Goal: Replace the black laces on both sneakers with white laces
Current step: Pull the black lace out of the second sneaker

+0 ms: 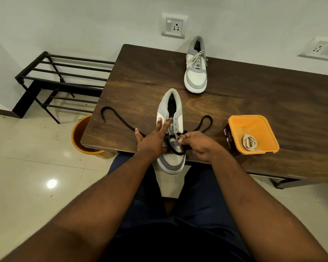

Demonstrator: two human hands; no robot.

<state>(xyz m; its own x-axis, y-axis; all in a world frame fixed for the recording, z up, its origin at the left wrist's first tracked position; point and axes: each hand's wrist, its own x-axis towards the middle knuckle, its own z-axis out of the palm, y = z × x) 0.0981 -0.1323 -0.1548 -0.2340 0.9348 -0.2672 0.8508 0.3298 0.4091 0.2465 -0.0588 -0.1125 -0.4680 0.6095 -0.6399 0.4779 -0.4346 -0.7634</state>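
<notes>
A grey and white sneaker (171,112) lies at the table's near edge, toe hanging over toward me. My left hand (151,139) rests flat on its left side, fingers spread over the tongue. My right hand (196,145) pinches the black lace (175,152) near the lower eyelets. The lace's loose ends trail left (115,115) and loop right (205,121) across the table. A second sneaker (196,72), laced in white, stands at the far edge. A coiled white lace (249,142) lies in an orange tub (235,125).
The dark wooden table (254,95) stands against a white wall with sockets (173,25). An orange bucket (80,137) sits on the tiled floor under the table's left corner. A black metal shoe rack (61,78) stands to the left.
</notes>
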